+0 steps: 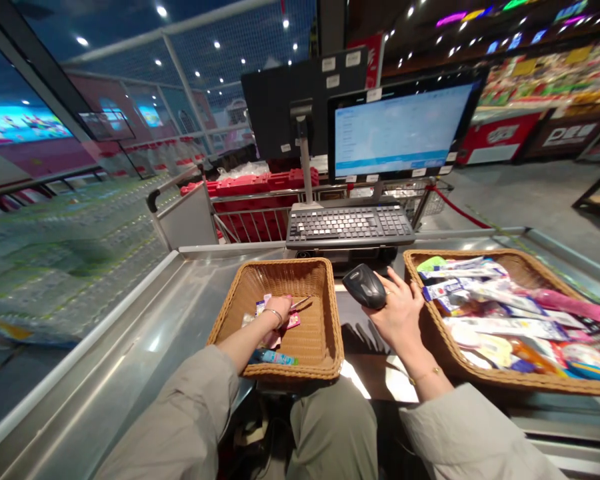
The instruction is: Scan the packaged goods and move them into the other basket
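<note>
My left hand (279,308) reaches down into the wicker basket (324,287) in front of me. Its fingers are closed round a thin, pale item (300,304) whose kind I cannot make out. Small packets, one a pink packet (293,321), lie under and beside that hand, partly hidden by it. A blue tube-like pack (275,357) rests near the basket's front edge. In my right hand (399,310) is a black barcode scanner (365,287), held above the counter between two baskets, its head turned towards the left basket.
A second wicker basket (430,319) on the right holds several packaged goods. Behind the baskets stand a keyboard (350,225) and a lit monitor (395,133). The metal counter (155,333) has a raised edge. Stacks of wrapped bottles (70,260) stand at the left, a trolley (185,213) behind.
</note>
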The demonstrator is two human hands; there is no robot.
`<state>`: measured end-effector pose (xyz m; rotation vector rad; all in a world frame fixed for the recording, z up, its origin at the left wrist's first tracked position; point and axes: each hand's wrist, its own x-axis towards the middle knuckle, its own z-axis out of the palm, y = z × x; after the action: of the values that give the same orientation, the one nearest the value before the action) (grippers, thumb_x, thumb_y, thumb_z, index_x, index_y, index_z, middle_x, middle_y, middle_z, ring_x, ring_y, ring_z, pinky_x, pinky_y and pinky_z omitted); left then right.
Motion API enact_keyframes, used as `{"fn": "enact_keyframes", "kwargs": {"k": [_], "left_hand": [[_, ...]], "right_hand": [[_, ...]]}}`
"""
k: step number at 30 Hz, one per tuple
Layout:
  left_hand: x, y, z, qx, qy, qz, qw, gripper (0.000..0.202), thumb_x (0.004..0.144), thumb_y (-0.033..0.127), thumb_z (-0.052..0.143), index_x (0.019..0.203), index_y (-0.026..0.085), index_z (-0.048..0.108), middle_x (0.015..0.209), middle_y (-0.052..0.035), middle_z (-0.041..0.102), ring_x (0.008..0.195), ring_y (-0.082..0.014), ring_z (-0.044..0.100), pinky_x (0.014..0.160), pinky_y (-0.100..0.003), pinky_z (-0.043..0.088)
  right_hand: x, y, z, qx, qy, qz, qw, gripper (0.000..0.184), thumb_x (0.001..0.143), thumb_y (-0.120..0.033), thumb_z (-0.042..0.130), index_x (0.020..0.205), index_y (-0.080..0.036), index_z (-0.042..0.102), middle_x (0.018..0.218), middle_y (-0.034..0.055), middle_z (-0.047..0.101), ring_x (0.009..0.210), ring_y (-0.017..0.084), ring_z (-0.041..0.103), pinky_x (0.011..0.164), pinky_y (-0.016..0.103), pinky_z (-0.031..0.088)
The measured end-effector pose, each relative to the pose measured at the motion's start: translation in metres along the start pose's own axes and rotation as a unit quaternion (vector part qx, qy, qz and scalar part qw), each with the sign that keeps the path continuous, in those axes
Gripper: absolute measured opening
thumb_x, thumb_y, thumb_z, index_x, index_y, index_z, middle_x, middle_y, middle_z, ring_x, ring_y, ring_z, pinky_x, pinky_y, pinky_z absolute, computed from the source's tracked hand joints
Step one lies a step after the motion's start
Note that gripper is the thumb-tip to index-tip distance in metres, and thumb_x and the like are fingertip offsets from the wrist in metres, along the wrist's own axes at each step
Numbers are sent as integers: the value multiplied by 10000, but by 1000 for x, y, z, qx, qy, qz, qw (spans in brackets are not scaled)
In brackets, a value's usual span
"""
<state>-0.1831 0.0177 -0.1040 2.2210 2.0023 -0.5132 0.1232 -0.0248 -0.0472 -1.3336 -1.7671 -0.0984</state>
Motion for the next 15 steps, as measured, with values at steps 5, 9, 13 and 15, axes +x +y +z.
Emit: {"fn": "enact_keyframes", "kwargs": {"k": [5, 9, 13, 15], "left_hand": [[-2, -5, -6, -30, 13, 10, 999, 234, 955, 255, 502, 1104, 173, 663, 1077, -152, 744, 1001, -263, 721, 857, -348, 542], [-5, -7, -12, -45, 38, 29, 998, 228, 986, 295, 473, 1101, 231, 659, 1129, -105, 710, 1034, -230, 695, 880, -329, 530], [-11, -12, -21, -51, 70, 49, 995, 363, 1037, 414, 360, 1163, 226, 644, 1145, -93, 654, 1005, -209, 680, 879, -314, 525], [-13, -14, -26, -49, 92, 57, 993, 412, 1048, 413, 329, 1261, 196, 607, 1155, -108, 643, 1038, -212, 663, 917, -312, 512]], "right_hand": [[-1, 2, 1, 2, -3, 6, 1000, 292, 779, -308, 603, 1045, -225, 690, 1248, 115, 712, 1336, 339, 518, 1133, 637, 223], [-1, 3, 2, 6, 5, 4, 1000, 287, 780, -304, 605, 1043, -226, 689, 1240, 107, 716, 1332, 338, 519, 1130, 631, 226], [-2, 4, 2, 7, 12, 3, 1000, 261, 784, -310, 597, 1013, -223, 687, 1230, 110, 720, 1320, 337, 526, 1121, 627, 235], [-2, 4, 2, 8, 14, 3, 1000, 261, 783, -312, 597, 1010, -221, 686, 1227, 112, 721, 1314, 336, 531, 1121, 627, 236]]}}
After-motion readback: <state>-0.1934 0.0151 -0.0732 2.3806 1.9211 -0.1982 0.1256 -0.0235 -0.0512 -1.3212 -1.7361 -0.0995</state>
